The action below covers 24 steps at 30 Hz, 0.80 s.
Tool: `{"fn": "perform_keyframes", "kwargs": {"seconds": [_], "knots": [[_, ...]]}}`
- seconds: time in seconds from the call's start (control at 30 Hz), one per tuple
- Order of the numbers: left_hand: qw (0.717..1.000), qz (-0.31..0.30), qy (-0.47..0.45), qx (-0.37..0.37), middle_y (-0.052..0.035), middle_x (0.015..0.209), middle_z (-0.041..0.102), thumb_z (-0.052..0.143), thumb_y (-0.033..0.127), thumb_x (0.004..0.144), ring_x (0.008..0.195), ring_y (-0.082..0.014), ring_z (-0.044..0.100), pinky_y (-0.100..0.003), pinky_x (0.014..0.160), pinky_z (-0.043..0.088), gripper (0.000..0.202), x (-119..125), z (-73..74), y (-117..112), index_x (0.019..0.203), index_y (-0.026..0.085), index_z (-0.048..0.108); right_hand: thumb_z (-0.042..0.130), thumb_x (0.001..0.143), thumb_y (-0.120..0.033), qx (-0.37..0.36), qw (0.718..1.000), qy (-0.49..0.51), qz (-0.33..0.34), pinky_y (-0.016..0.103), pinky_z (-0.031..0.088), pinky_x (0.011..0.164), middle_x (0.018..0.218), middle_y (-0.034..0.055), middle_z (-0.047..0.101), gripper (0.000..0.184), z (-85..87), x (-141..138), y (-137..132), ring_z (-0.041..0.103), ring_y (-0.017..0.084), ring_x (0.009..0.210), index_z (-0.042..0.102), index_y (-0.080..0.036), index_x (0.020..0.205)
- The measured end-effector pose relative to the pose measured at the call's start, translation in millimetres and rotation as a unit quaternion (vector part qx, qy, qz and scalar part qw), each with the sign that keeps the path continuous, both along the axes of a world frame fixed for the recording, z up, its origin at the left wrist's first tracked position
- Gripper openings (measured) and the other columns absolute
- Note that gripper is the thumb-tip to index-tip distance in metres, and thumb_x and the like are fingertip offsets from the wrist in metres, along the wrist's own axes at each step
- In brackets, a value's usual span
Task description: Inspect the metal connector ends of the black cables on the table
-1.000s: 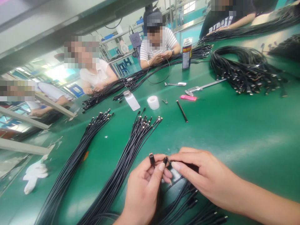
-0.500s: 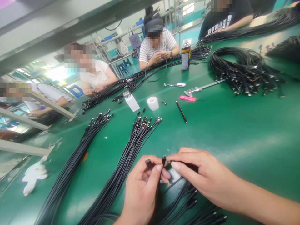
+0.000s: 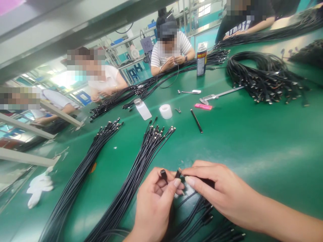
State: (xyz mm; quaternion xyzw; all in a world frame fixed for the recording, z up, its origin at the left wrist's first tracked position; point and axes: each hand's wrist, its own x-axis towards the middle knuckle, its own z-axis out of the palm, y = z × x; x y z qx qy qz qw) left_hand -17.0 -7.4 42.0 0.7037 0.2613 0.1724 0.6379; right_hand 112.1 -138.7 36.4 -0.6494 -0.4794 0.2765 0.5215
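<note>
- White cloth (image 3: 39, 190) lies at the table's near left edge, on the green table (image 3: 252, 144).
- Two long bundles of black cables (image 3: 75, 181) (image 3: 128, 171) lie side by side, their far ends fanned out.
- The left hand (image 3: 153, 205) is curled, gripping a black plug (image 3: 163, 174) at its fingertips; the plug's cable is hidden by the fingers.
- A second plug (image 3: 178, 173) sits just beside it, pinched by the right hand (image 3: 222, 191); its end is too small to make out.
- More cables (image 3: 196, 215) run under both hands, cut off by the frame's bottom edge.
- Farther off, a co-worker (image 3: 170, 53) holds a looped cable, near a spray can (image 3: 202, 60).
</note>
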Motion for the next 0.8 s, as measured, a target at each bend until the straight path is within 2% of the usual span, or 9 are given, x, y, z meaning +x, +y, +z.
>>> {"fn": "perform_keyframes", "kwargs": {"seconds": [0.13, 0.5, 0.8], "knots": [[1.0, 0.003, -0.001, 0.005, 0.0001, 0.073, 0.063, 0.068, 0.022, 0.085, 0.068, -0.0148, 0.065, -0.026, 0.068, 0.056, 0.017, -0.3, -0.5, 0.0, 0.076, 0.018, 0.055, 0.05, 0.1, -0.019, -0.008, 1.0, -0.004, -0.001, 0.021, 0.043, 0.074, 0.088, -0.0049, 0.069, 0.025, -0.4, 0.3, -0.2, 0.06, 0.01, 0.081, 0.071, -0.025, 0.088], [1.0, 0.007, -0.004, 0.026, 0.0008, 0.074, 0.062, 0.07, 0.022, 0.083, 0.069, -0.0142, 0.064, -0.024, 0.068, 0.054, 0.019, -2.8, -0.8, -0.5, 0.072, 0.018, 0.055, 0.046, 0.101, -0.024, -0.023, 1.0, 0.0, -0.01, 0.023, 0.043, 0.072, 0.086, -0.005, 0.069, 0.028, -1.5, -0.5, -1.5, 0.06, 0.011, 0.079, 0.069, -0.024, 0.085], [0.998, 0.014, 0.014, 0.066, -0.0001, 0.073, 0.061, 0.072, 0.026, 0.08, 0.069, -0.0156, 0.063, -0.025, 0.067, 0.053, 0.022, -2.6, -2.0, 0.0, 0.069, 0.018, 0.054, 0.044, 0.101, -0.026, -0.04, 0.999, -0.021, -0.02, 0.024, 0.041, 0.065, 0.074, -0.0035, 0.064, 0.031, -3.4, -1.9, -2.2, 0.056, 0.012, 0.069, 0.068, -0.022, 0.083]]}}
